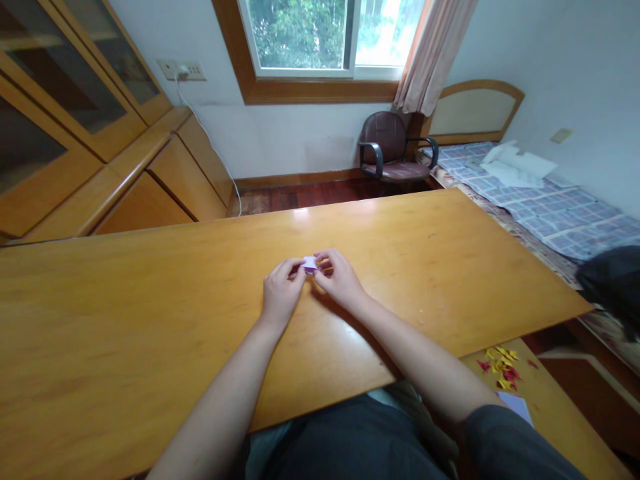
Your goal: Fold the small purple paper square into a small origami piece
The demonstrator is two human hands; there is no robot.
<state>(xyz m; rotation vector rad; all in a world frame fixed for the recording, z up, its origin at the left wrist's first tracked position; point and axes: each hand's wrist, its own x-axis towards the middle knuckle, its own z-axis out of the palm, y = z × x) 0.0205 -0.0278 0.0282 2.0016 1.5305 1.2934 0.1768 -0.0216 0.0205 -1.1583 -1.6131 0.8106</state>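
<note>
A small purple-and-white piece of folded paper (310, 264) lies at the middle of the wooden table (150, 320). My left hand (280, 293) pinches its left side with curled fingers. My right hand (337, 277) pinches its right side, fingers bent over it. Both hands rest on the tabletop, close together, and most of the paper is hidden between the fingertips.
Several small red and yellow folded paper pieces (503, 367) and a pale purple sheet (517, 405) lie on a lower surface at my right. A brown armchair (393, 150) and a bed (550, 200) stand beyond the table; wooden cabinets (100, 133) line the left wall.
</note>
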